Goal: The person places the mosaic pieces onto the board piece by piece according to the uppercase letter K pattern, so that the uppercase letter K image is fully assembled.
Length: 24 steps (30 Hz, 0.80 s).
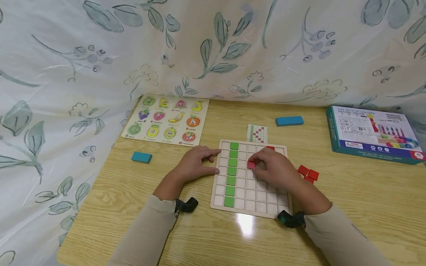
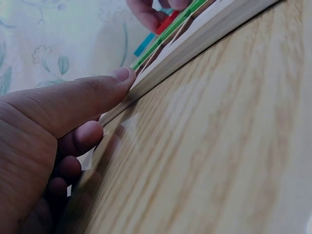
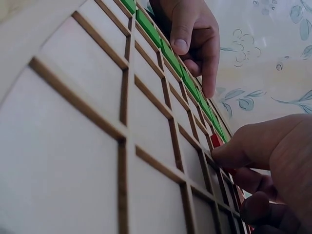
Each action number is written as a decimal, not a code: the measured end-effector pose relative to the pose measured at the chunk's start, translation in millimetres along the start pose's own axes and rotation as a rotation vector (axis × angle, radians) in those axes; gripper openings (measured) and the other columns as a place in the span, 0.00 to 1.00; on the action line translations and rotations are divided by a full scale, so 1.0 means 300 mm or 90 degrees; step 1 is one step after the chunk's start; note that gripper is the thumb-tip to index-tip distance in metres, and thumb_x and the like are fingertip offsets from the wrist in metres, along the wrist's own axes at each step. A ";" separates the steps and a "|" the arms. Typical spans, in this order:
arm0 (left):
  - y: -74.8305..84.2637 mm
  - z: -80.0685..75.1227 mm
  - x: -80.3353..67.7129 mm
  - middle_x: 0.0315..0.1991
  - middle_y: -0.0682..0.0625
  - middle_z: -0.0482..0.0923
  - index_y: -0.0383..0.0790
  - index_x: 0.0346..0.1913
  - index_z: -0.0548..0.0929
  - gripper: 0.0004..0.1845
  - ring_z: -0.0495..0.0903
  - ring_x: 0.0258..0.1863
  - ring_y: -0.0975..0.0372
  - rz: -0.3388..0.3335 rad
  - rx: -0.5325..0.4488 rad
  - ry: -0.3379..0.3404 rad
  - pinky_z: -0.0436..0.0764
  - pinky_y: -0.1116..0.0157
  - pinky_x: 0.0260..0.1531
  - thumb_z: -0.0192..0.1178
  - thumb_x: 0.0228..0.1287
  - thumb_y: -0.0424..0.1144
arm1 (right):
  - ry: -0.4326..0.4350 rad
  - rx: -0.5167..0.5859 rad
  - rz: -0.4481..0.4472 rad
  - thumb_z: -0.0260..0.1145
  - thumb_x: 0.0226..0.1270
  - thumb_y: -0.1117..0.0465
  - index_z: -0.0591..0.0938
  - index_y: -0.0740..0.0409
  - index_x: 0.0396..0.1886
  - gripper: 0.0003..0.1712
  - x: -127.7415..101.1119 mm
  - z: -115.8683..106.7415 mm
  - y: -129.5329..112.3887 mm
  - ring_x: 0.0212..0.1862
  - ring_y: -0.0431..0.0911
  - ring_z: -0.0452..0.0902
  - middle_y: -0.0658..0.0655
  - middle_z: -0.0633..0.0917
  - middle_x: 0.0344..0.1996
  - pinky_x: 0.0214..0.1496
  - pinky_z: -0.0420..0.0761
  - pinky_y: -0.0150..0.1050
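Head view catches the right hand [image 1: 277, 168] pinching a red tile [image 1: 251, 165] over the grid board [image 1: 247, 207] mid-placement, apparently not yet seated, left hand [image 1: 196, 162] flat, bracing the edge beside it; next: press it squarely down.

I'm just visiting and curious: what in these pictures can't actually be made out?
- Grid board squares under the right hand, head view: hidden by it.
- Pattern card, head view: too small to read.
- Red tile, right wrist view: mostly covered by fingertips.
- Box print, head view: too small to read.
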<state>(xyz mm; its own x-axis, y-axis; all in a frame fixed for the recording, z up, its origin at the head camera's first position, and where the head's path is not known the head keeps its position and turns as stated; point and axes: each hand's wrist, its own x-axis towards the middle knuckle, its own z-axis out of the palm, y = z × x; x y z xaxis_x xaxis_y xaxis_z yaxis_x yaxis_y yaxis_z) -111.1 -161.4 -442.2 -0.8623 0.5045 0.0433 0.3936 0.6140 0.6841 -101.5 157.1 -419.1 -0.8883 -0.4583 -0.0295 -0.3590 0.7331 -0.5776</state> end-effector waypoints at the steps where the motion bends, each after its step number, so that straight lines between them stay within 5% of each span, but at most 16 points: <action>1: 0.000 0.000 0.000 0.38 0.59 0.78 0.44 0.70 0.84 0.36 0.73 0.41 0.62 0.001 0.001 0.000 0.72 0.60 0.48 0.82 0.59 0.47 | 0.001 -0.003 -0.001 0.75 0.64 0.62 0.90 0.54 0.52 0.16 0.000 0.001 -0.002 0.42 0.48 0.77 0.51 0.85 0.45 0.48 0.79 0.47; 24: -0.001 -0.001 -0.001 0.38 0.58 0.78 0.44 0.71 0.84 0.37 0.74 0.44 0.62 -0.008 -0.007 -0.003 0.73 0.59 0.51 0.82 0.59 0.47 | -0.015 -0.021 0.037 0.76 0.66 0.61 0.90 0.54 0.57 0.19 0.001 -0.005 -0.027 0.44 0.49 0.79 0.53 0.85 0.50 0.47 0.79 0.47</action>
<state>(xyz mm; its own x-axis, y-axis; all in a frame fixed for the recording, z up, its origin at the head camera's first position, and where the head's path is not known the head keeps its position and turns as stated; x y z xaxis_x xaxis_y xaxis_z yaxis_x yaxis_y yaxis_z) -111.2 -162.0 -442.1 -0.8658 0.4994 0.0315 0.3793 0.6139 0.6923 -99.1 151.7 -413.2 -0.9012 -0.4256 -0.0823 -0.3163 0.7754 -0.5466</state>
